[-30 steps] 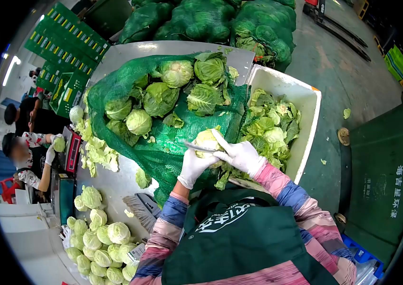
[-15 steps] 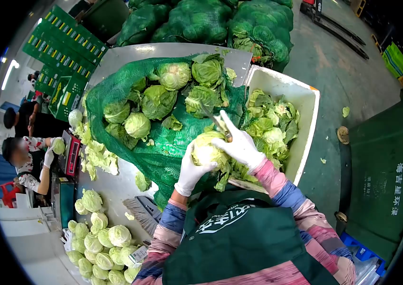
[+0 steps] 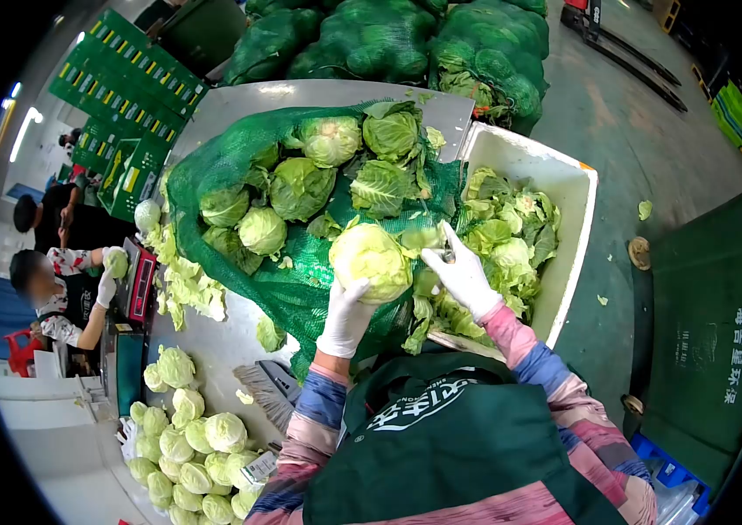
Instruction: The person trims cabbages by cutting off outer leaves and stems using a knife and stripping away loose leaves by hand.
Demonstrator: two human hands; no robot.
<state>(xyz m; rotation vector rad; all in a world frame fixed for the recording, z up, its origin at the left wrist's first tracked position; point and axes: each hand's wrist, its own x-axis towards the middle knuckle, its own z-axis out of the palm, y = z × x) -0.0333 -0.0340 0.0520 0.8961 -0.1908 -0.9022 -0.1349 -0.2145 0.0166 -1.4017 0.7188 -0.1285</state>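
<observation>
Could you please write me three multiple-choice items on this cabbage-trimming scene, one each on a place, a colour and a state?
1. Where do the loose trimmed leaves lie?
A. in the white bin
B. on the floor mat
C. in a green crate

2. What colour is the net sack?
A. red
B. green
C. yellow

3. How is the cabbage held?
A. lying free on the table
B. in the left hand
C. between both knees

Answers:
1 A, the leaves fill the white bin.
2 B, green mesh under the heads.
3 B, the gloved left hand has its grip on it from below; the right hand is beside it.

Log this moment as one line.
left hand: holds cabbage from below | right hand: grips knife, blade hidden | beside: white bin of trimmed leaves
</observation>
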